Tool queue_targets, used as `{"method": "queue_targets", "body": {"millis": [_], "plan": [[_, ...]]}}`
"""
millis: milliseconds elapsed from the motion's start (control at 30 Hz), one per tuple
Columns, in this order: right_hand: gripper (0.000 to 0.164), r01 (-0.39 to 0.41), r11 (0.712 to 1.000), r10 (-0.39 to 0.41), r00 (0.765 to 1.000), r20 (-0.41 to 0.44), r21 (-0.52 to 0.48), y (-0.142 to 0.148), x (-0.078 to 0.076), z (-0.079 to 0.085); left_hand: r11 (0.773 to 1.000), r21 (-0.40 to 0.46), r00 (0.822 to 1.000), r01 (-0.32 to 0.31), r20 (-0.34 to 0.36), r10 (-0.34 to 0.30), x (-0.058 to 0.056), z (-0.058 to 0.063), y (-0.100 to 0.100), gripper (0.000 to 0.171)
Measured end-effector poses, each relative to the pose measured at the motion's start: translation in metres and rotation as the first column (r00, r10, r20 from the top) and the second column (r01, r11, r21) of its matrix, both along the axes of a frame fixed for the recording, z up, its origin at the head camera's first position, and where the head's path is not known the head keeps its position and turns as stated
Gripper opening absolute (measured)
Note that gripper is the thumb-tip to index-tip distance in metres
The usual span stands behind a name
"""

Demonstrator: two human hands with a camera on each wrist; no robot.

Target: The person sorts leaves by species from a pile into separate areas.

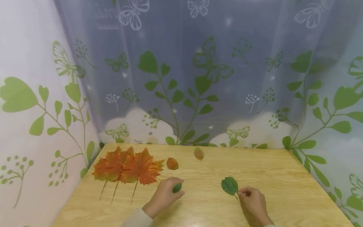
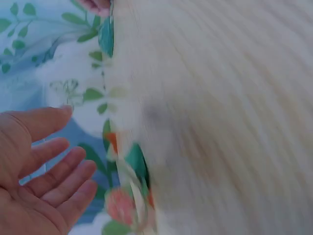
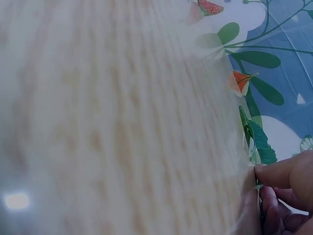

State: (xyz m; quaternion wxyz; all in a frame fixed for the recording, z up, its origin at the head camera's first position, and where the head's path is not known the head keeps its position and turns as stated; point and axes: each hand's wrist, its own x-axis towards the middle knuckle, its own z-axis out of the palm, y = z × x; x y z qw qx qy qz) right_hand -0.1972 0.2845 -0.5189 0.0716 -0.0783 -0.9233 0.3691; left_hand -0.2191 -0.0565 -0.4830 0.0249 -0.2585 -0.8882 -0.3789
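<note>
My right hand (image 1: 252,201) pinches the stem of a toothed green leaf (image 1: 229,186) between thumb and forefinger, low over the wooden table. The same leaf (image 3: 261,142) stands out beyond the fingertips in the right wrist view. To the left, my left hand (image 1: 167,193) has its thumb and fingers spread apart. Between them, in the head view, a second green leaf (image 1: 177,188) shows, partly covered by the hand. In the left wrist view that green leaf (image 2: 138,164) lies on the table, apart from the loosely extended fingers (image 2: 63,188).
Orange maple leaves (image 1: 139,165) on thin dark stems lie in an overlapping row at the table's left. A small orange leaf (image 1: 172,163) and a brownish-green leaf (image 1: 199,154) lie farther back. A curtain printed with butterflies and plants (image 1: 181,78) hangs behind the wooden table (image 1: 269,167).
</note>
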Motion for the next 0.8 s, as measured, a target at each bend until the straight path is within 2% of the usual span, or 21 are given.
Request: {"method": "queue_targets", "body": {"millis": [167,300,567,800], "plan": [[0.015,-0.003,1.000,0.003,1.000,-0.013,0.009,0.000,-0.001,0.000,0.999,0.039,0.999,-0.029,0.042,0.028,0.005,-0.008,-0.034,0.038],[0.015,-0.004,1.000,0.004,1.000,-0.016,0.017,0.001,-0.001,0.001,0.998,0.028,0.996,-0.055,0.073,0.052,0.007,-0.013,-0.049,0.037],[0.016,0.000,1.000,0.000,1.000,-0.009,0.003,0.002,-0.001,0.000,0.995,-0.012,0.992,-0.095,0.079,0.096,0.007,-0.021,-0.052,0.030],[0.015,0.002,1.000,-0.002,1.000,-0.017,0.012,0.003,-0.002,-0.002,0.989,0.020,0.988,-0.144,0.054,0.143,0.004,-0.027,-0.047,0.021]]}}
